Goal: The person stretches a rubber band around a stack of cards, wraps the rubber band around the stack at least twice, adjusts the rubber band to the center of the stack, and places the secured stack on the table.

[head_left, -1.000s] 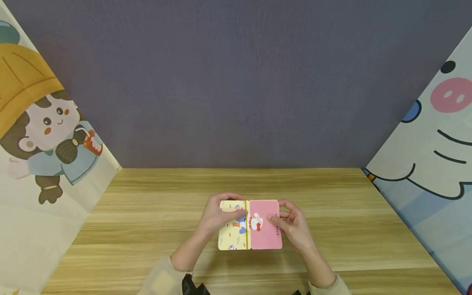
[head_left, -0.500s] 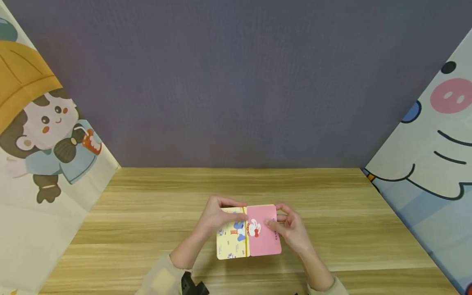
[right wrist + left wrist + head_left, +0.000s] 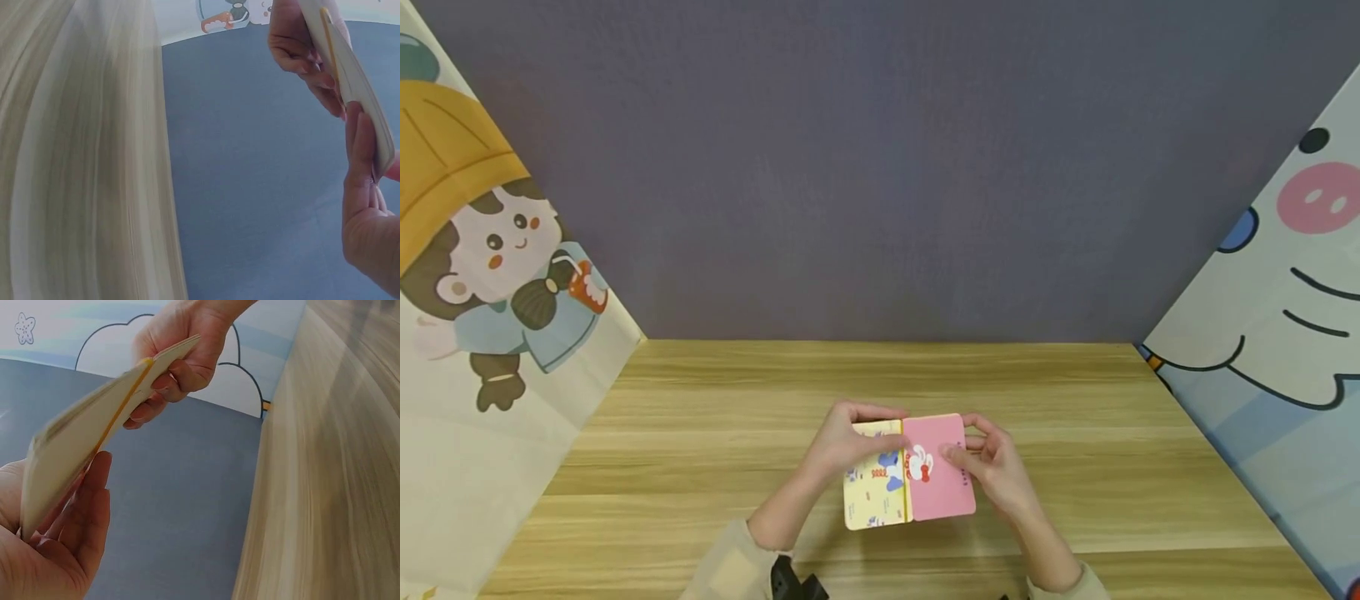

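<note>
Spread between both hands above the table is a small notebook (image 3: 942,493), pink with a white rabbit on the right half and pale yellow with a blue figure on the left. A yellow band runs down the middle. My left hand (image 3: 838,442) grips the yellow half, its thumb laid across the face toward the band and its other fingers behind. The right hand (image 3: 1002,473) pinches the pink half at its right edge, thumb on the face. In the left wrist view, the underside of the notebook (image 3: 87,428) is cream, with fingers curled against it.
Beneath the hands lies a wood-grain table (image 3: 715,392). A dark grey panel (image 3: 880,183) stands at the back. Printed cartoon sheets rise on both sides, the left sheet (image 3: 482,450) and the right sheet (image 3: 1270,333).
The notebook has tilted, its near edge shifting closer to me. My left thumb has slid slightly right, onto the edge of the pink half. Both hands keep their hold.
</note>
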